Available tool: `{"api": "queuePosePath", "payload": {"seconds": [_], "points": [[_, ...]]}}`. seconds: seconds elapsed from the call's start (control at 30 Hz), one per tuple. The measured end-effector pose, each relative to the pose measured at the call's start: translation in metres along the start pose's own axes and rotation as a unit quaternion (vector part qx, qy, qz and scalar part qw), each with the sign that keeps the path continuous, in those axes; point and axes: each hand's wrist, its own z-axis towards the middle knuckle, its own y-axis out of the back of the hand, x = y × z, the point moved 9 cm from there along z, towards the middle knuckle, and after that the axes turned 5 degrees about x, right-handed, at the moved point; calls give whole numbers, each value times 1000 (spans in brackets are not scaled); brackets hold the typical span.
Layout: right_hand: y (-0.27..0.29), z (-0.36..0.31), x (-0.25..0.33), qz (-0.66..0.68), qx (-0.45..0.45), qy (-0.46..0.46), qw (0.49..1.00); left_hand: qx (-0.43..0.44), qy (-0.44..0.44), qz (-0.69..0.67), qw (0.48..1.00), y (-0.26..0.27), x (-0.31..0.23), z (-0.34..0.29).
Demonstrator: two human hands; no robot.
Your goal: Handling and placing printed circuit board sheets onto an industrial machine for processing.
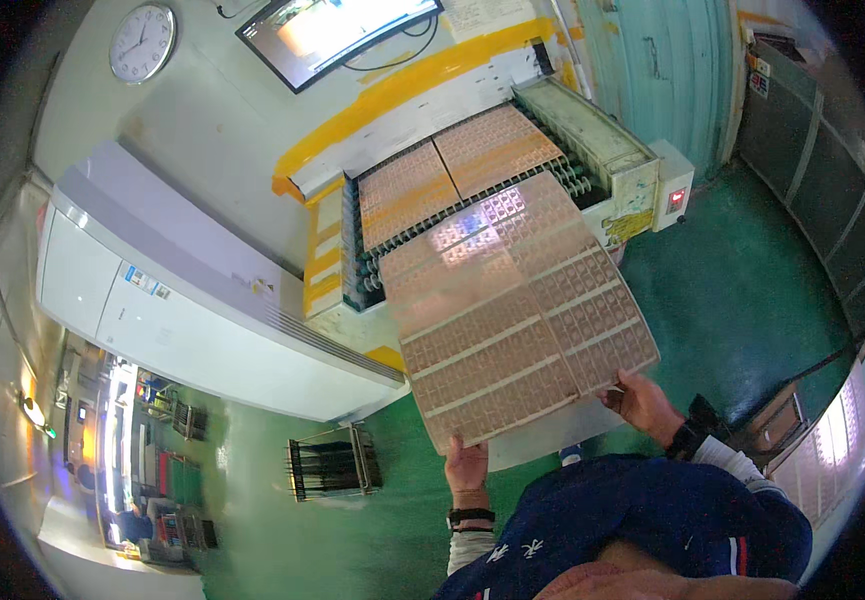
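A large copper-coloured circuit board panel [527, 340], printed with rows of small repeated patterns, slopes away from me in the middle of the head view. My left hand [467, 465] pinches its near left corner, thumb on top. At the near right edge, my right hand [644, 405] grips the same panel. Its far end overlaps the front of a roller conveyor [577, 183]; I cannot tell whether it touches the rollers. Two similar panels, one on the left [407, 195] and one on the right [500, 145], lie side by side on the conveyor. A pale sheet [562, 432] shows beneath the held panel.
A white cabinet-like unit [202, 310] stands left of the conveyor. A black slatted rack [332, 466] is on the green floor. A control box [672, 190] juts from the conveyor's right side. More panels [837, 440] lean at the lower right, near a dark partition [802, 150].
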Motion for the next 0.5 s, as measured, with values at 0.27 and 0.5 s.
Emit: {"api": "queuePosePath", "payload": {"seconds": [0.27, 0.5], "points": [[20, 13, 19, -12, -33, 35, 999, -49, 0, -38, 998, 40, -27, 6], [-6, 21, 28, -26, -70, 28, 997, -33, -6, -16, 999, 31, -39, 23]]}}
